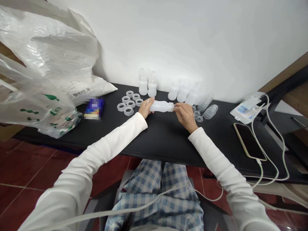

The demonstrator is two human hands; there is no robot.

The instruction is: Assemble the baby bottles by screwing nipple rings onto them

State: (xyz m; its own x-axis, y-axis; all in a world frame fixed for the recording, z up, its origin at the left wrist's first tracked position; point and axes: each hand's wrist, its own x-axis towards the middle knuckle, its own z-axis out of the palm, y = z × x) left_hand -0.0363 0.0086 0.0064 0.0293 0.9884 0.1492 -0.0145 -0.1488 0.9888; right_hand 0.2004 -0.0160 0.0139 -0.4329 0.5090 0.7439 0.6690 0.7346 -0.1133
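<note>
A translucent white plastic bottle [161, 106] lies sideways just above the black table [163, 139], held between both hands. My left hand [145, 107] grips its base end. My right hand [184, 114] pinches the neck end, where a small cap or ring sits. To the left of my left hand lie several clear plastic rings [130, 102]. Two assembled bottles with teats [147, 84] stand upright by the wall. More plain bottles [183, 91] and stacked clear caps [208, 106] lie behind my right hand, with a few loose teats [198, 116].
Large plastic bags [36, 69] fill the table's left end, with a small blue packet [94, 107] beside them. A phone [249, 141] on a white charging cable [272, 148] and a white device [246, 109] lie at the right. White wall behind, red tiled floor below.
</note>
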